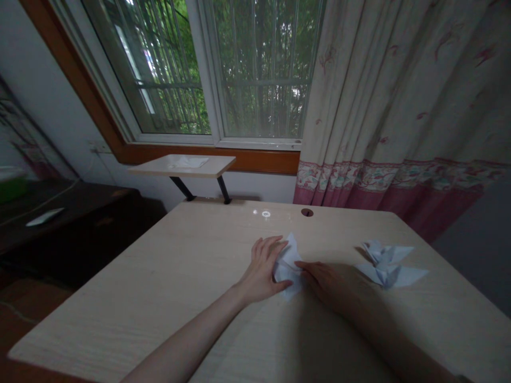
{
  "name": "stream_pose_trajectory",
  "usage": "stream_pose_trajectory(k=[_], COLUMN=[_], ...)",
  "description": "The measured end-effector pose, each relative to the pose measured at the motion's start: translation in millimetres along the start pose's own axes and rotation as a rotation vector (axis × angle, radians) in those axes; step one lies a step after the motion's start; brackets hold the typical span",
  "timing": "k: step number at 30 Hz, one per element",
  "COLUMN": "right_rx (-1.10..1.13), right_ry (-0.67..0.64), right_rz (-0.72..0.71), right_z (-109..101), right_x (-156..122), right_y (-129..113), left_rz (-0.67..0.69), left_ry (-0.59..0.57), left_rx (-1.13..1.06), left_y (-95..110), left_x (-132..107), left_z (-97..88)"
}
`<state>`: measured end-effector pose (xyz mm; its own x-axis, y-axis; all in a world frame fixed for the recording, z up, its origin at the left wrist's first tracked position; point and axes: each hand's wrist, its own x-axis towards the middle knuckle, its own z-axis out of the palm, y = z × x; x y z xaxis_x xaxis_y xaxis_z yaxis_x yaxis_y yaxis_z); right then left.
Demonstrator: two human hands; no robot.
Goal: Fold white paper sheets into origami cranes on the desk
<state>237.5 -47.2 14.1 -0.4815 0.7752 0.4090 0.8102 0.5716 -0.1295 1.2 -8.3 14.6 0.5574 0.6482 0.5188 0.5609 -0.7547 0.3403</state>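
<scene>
A small sheet of folded white paper point(290, 257) lies on the pale wooden desk in front of me, with creases across its middle. My left hand point(263, 268) holds it from the left, fingers curved over the upper part and thumb near the lower edge. From the right, my right hand point(321, 279) has its fingertips closed at the paper's right side, the index finger stretched onto it. The paper's left edge is partly covered by my left hand. To the right of my right hand sit two folded paper birds point(389, 275), close together with pointed wings spread.
The desk point(167, 287) has a round cable hole point(307, 212) near its back edge. A raised side shelf point(215, 166) at the back left carries white paper point(187, 161). Behind stand a barred window and a long curtain point(359, 106). A dark cabinet point(99, 213) is at left.
</scene>
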Motion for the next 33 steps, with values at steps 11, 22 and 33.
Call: stream_pose_trajectory(k=[11,22,33], right_rx=[0.083,-0.086,-0.053], right_ry=[0.353,0.474,0.399], right_rz=[-0.106,-0.201,-0.206], right_z=[21,21,23], right_x=[-2,-2,3], right_y=[11,12,10], left_rz=[-0.042,0.134,0.052], left_ry=[0.048,0.002,-0.071], left_rx=[0.045,0.068,0.125], left_y=[-6,0,3], left_x=[-2,-6,-2], left_z=[11.8,6.9,4.6])
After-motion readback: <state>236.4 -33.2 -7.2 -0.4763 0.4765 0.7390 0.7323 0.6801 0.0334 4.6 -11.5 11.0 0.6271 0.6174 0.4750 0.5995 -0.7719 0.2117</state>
